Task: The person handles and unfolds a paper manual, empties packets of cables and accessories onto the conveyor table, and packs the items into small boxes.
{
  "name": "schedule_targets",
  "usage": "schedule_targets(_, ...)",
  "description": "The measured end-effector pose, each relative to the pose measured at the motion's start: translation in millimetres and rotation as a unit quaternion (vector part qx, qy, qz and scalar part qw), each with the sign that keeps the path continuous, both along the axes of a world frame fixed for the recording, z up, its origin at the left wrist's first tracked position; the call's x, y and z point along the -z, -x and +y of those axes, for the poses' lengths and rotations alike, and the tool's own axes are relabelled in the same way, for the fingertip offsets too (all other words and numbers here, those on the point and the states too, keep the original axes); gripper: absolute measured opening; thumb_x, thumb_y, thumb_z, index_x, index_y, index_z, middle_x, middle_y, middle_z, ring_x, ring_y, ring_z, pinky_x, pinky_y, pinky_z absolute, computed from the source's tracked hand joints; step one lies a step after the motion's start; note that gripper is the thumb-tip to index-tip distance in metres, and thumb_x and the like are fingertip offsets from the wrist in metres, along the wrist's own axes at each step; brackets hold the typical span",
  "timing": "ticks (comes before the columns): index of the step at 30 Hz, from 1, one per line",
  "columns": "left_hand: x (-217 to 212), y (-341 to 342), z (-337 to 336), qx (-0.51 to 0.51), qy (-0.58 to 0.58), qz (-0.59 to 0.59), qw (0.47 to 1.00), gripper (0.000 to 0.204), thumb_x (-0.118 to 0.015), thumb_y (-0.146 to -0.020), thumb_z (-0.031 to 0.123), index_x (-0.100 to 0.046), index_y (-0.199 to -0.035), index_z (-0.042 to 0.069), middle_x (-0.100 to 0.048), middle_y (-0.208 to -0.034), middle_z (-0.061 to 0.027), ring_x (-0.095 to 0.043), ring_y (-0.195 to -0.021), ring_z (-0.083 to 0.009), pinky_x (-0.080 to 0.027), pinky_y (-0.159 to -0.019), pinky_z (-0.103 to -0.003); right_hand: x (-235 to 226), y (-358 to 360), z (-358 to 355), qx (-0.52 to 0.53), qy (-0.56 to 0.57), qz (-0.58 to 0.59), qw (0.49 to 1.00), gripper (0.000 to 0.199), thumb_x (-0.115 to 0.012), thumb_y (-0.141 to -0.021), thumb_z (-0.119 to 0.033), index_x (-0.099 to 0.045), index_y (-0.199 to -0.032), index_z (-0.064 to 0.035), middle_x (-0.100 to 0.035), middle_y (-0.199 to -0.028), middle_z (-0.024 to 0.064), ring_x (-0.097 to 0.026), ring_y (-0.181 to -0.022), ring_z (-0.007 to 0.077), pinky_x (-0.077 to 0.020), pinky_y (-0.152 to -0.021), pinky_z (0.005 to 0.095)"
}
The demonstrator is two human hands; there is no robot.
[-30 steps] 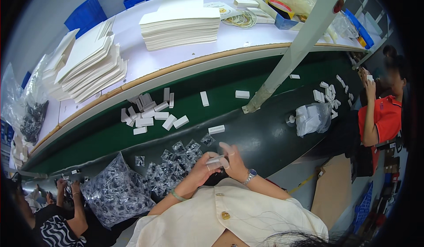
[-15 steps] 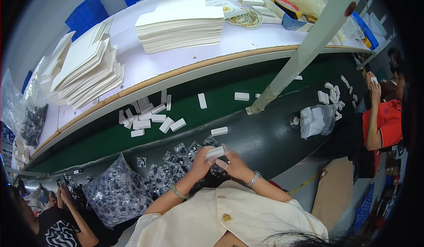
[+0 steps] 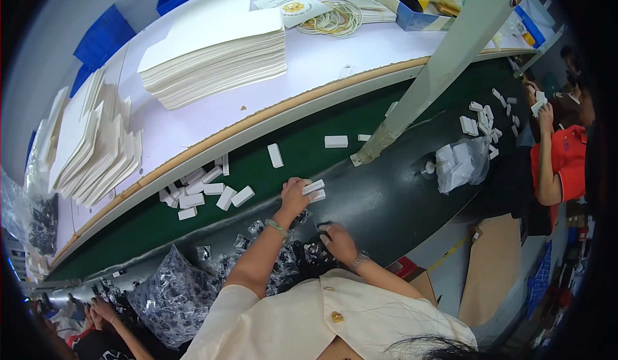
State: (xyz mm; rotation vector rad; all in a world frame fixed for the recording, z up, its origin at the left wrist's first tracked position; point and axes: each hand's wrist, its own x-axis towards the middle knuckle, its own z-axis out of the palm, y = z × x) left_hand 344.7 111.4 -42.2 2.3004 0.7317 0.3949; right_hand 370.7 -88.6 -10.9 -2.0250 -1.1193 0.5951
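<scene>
While both hands had been together close to my chest half a second before, working one small white box between them, the left hand (image 3: 295,196) had now reached out alone to the dark near strip of the worktop (image 3: 399,205). Its grip was closed around the end of a small white box (image 3: 313,187), which lay on or just above a second white box (image 3: 317,196), both at the far edge of that dark strip where it met the green belt (image 3: 302,154). I judged the box finished and being set down, though I could not tell whether it already rested on the surface.

My right hand (image 3: 337,240) had dropped back toward the near edge, palm down with fingers curled over the heap of clear packets with dark contents (image 3: 283,257); whether it pinched one I could not tell. That suggested the next piece was being fetched.

Farther along the belt to my left sat a cluster of white boxes (image 3: 199,192). Beyond the belt, stacks of white sheets (image 3: 212,57) lay on the pale worktop. At the right end a person in a red shirt (image 3: 560,160) held something white.
</scene>
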Motion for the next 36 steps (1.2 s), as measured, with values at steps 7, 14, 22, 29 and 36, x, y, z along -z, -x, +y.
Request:
schedule_targets(7, -18, 58, -4, -0.03, -0.004, -0.086, 0.996, 0.017, -0.058, -0.074, -0.002, -0.059, -0.091, 0.003, -0.054, -0.093, -0.0145, -0.055, -0.083, -0.0311, -0.045, -0.075, -0.035, 18, -7, 48, -0.068, 0.011, -0.183, 0.981, 0.023, -0.052, -0.078, -0.009, -0.061, -0.099, -0.0051, -0.053, -0.087, 0.0113, -0.052, -0.084, 0.0295, -0.0455, -0.075, 0.0375)
schedule_targets(14, -30, 120, -43, -0.059, 0.062, -0.068, 0.994, 0.034, -0.063, -0.07, 0.001, -0.056, -0.104, 0.001, -0.056, -0.093, -0.0157, -0.054, -0.091, -0.0323, -0.044, -0.082, -0.037, 32, 2, 46, -0.067, -0.045, -0.163, 0.983, 0.018, -0.06, -0.076, -0.008, -0.062, -0.093, -0.0044, -0.055, -0.086, 0.0107, -0.055, -0.081, 0.0279, -0.047, -0.068, 0.0359)
schedule_targets(22, -48, 129, -75, -0.133, 0.588, -0.178, 0.778, 0.016, -0.059, -0.085, 0.012, -0.056, -0.098, 0.003, -0.06, -0.092, -0.0067, -0.059, -0.082, -0.0138, -0.05, -0.072, -0.026, -1, 20, 38, -0.015, -0.042, 0.282, 0.958, 0.025, -0.065, -0.08, -0.013, -0.053, -0.098, -0.0015, -0.06, -0.078, 0.0054, -0.057, -0.073, 0.0106, -0.0476, -0.061, 0.0267)
schedule_targets(29, -67, 158, -73, -0.198, 0.568, -0.131, 0.788, 0.009, -0.061, -0.082, 0.011, -0.057, -0.083, 0.004, -0.061, -0.076, -0.0057, -0.058, -0.064, -0.0132, -0.049, -0.058, -0.025, 27, 1, -4, -0.06, 0.072, -0.086, 0.992, 0.016, -0.064, -0.069, -0.008, -0.058, -0.083, -0.0028, -0.058, -0.079, 0.0142, -0.055, -0.084, 0.0325, -0.0456, -0.075, 0.0409)
schedule_targets(36, -70, 172, -93, -0.176, 0.577, -0.196, 0.773, 0.013, -0.06, -0.079, 0.005, -0.048, -0.084, 0.007, -0.056, -0.074, -0.0039, -0.058, -0.067, -0.0149, -0.05, -0.06, -0.028, 19, 15, -5, -0.094, 0.1, -0.193, 0.972, 0.016, -0.065, -0.069, -0.01, -0.058, -0.082, -0.0028, -0.059, -0.083, 0.017, -0.057, -0.08, 0.0348, -0.0455, -0.072, 0.0426)
